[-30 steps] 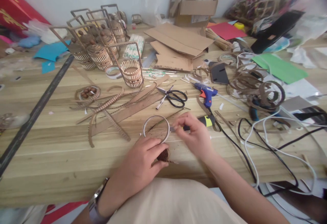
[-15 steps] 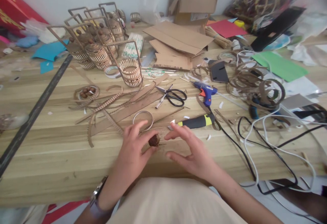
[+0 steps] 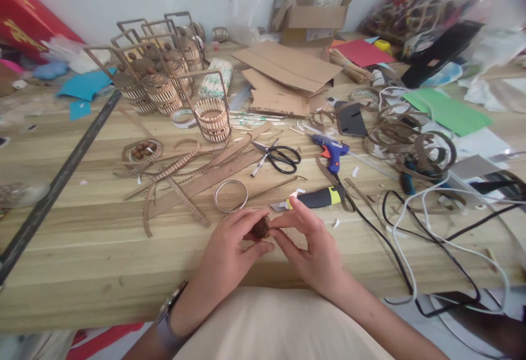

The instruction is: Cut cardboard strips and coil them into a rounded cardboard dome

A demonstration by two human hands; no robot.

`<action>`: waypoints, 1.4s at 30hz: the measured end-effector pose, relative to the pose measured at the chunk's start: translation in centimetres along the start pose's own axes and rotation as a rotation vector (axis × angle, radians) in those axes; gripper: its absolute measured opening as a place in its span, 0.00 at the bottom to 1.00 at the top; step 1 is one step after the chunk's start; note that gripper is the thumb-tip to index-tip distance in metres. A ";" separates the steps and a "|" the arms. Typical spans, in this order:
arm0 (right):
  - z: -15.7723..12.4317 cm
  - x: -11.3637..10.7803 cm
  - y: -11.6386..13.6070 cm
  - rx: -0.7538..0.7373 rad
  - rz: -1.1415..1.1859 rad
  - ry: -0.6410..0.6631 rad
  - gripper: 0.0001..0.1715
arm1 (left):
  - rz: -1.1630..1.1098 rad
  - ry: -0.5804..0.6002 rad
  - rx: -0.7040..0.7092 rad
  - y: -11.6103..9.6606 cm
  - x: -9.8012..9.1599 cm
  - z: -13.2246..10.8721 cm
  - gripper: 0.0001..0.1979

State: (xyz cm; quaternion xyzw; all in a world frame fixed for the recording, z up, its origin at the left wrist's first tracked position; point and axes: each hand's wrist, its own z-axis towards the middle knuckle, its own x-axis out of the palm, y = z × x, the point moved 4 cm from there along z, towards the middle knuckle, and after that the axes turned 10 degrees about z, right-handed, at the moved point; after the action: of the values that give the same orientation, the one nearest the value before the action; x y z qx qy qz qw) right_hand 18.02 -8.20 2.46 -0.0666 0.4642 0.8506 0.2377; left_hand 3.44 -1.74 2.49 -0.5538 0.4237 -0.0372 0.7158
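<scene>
Between the thumb and fingers of my left hand (image 3: pixel 234 245) sits a small dark brown round piece (image 3: pixel 260 228), perhaps a coiled strip, its top facing up. My right hand (image 3: pixel 310 245) pinches thumb and forefinger together at the piece's right edge; whatever lies in that pinch is too small to make out. Just beyond my hands a thin ring (image 3: pixel 230 196) lies flat on the wooden table (image 3: pixel 102 272). A utility knife (image 3: pixel 316 199) with a black and lime handle is beyond my right hand. Black-handled scissors (image 3: pixel 283 158) and a pen (image 3: pixel 259 166) lie further off.
Left of centre are corrugated cardboard strips (image 3: pixel 205 184) and a small dish of brown beads (image 3: pixel 144 150). Several stick-walled baskets (image 3: pixel 162 94) with tall handles stand behind. A blue glue gun (image 3: pixel 331 150), coiled strips (image 3: pixel 396 132) and tangled cables (image 3: pixel 435 228) occupy the right.
My right hand has moved left and closed its thumb and forefinger at the brown piece's edge. My left hand has shifted slightly right with the piece.
</scene>
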 end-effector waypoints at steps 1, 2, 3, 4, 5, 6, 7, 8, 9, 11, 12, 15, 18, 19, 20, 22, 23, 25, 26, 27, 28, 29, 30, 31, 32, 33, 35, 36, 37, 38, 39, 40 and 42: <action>0.1 0.0 0.1 -0.006 0.008 -0.010 0.46 | -0.036 0.008 -0.010 0.0 0.1 0.0 0.21; 0.2 0.0 0.1 -0.011 0.024 -0.023 0.47 | -0.069 0.012 -0.017 0.1 0.2 0.1 0.21; 0.2 0.0 0.2 -0.016 0.044 -0.042 0.47 | -0.095 0.011 -0.020 0.1 0.2 0.2 0.21; 0.3 -0.1 0.3 -0.019 0.064 -0.061 0.47 | -0.114 0.006 -0.020 0.1 0.3 0.2 0.21; 0.4 -0.1 0.4 -0.022 0.081 -0.081 0.48 | -0.127 -0.001 -0.017 0.1 0.4 0.3 0.21; 0.5 -0.1 0.5 -0.023 0.092 -0.097 0.48 | -0.134 -0.012 -0.012 0.1 0.4 0.4 0.20; 0.5 -0.1 0.5 -0.020 0.097 -0.107 0.48 | -0.135 -0.025 -0.007 0.0 0.4 0.5 0.20; 0.5 -0.1 0.6 -0.014 0.098 -0.110 0.49 | -0.130 -0.037 -0.001 0.0 0.3 0.5 0.19; 0.6 -0.1 0.6 -0.010 0.101 -0.108 0.49 | -0.124 -0.049 0.005 -0.1 0.3 0.6 0.18; 0.7 -0.2 0.5 0.005 0.138 -0.085 0.48 | -0.125 -0.059 0.018 -0.2 0.1 0.6 0.17; 0.8 -0.3 0.3 0.028 0.186 -0.074 0.46 | -0.137 -0.061 0.023 -0.2 0.0 0.6 0.16; 1.3 -0.9 -0.7 0.219 0.452 -0.136 0.27 | -0.214 -0.073 0.015 -0.2 -0.2 0.7 0.15; 1.9 -1.2 -1.8 0.511 0.742 -0.289 0.13 | -0.270 -0.098 0.012 -0.1 -0.3 0.8 0.16; 2.1 -1.1 -1.9 0.596 0.822 -0.305 0.13 | -0.285 -0.102 0.018 -0.1 -0.3 0.8 0.16; 2.3 -0.9 -1.9 0.670 0.892 -0.294 0.14 | -0.297 -0.104 0.027 -0.2 -0.3 0.8 0.16; 2.7 -0.4 -1.7 0.781 0.996 -0.226 0.13 | -0.311 -0.111 0.047 -0.4 -0.4 0.9 0.17; 2.9 -0.2 -1.5 0.820 1.030 -0.192 0.12 | -0.308 -0.116 0.055 -0.4 -0.4 1.0 0.18; 3.0 0.0 -1.2 0.878 1.071 -0.140 0.11 | -0.289 -0.128 0.060 -0.5 -0.5 1.0 0.20; 3.0 0.1 -1.1 0.903 1.083 -0.120 0.11 | -0.281 -0.132 0.060 -0.5 -0.6 1.1 0.20; 3.0 0.1 -0.9 0.925 1.092 -0.101 0.10 | -0.277 -0.132 0.060 -0.5 -0.6 1.1 0.20; 3.0 0.1 -0.8 0.946 1.098 -0.080 0.10 | -0.274 -0.132 0.058 -0.5 -0.6 1.1 0.20; 3.1 0.1 -0.7 0.963 1.102 -0.061 0.10 | -0.273 -0.131 0.059 -0.5 -0.6 1.1 0.20; 3.1 0.1 -0.6 0.980 1.102 -0.044 0.10 | -0.268 -0.130 0.063 -0.6 -0.6 1.1 0.20; 3.2 0.1 -0.6 0.994 1.100 -0.032 0.10 | -0.257 -0.131 0.071 -0.7 -0.7 1.2 0.20; 3.2 0.0 -0.6 1.006 1.095 -0.027 0.10 | -0.241 -0.134 0.080 -0.7 -0.7 1.2 0.20; 3.3 0.0 -0.5 1.018 1.091 -0.024 0.10 | -0.222 -0.137 0.092 -0.8 -0.8 1.2 0.20; 3.5 -0.1 -0.5 1.045 1.091 -0.025 0.10 | -0.189 -0.141 0.119 -1.1 -1.0 1.4 0.20; 3.5 -0.1 -0.5 1.058 1.095 -0.025 0.11 | -0.179 -0.142 0.131 -1.2 -1.0 1.5 0.20; 3.6 -0.1 -0.6 1.069 1.100 -0.026 0.11 | -0.173 -0.142 0.141 -1.3 -1.1 1.6 0.20; 3.7 -0.1 -0.6 1.079 1.102 -0.026 0.11 | -0.169 -0.140 0.148 -1.4 -1.1 1.6 0.20; 3.7 -0.1 -0.6 1.087 1.102 -0.027 0.11 | -0.164 -0.139 0.152 -1.5 -1.1 1.7 0.20; 3.7 -0.1 -0.6 1.093 1.100 -0.028 0.11 | -0.157 -0.137 0.155 -1.6 -1.1 1.8 0.20; 3.7 -0.2 -0.6 1.100 1.093 -0.028 0.11 | -0.141 -0.136 0.161 -1.7 -1.2 1.9 0.19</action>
State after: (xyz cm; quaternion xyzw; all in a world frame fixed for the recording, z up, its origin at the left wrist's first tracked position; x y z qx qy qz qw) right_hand 18.85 -4.89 4.13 0.3103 0.7837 0.4949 -0.2111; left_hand 4.62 -0.36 4.62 -0.5241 0.3298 -0.0837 0.7807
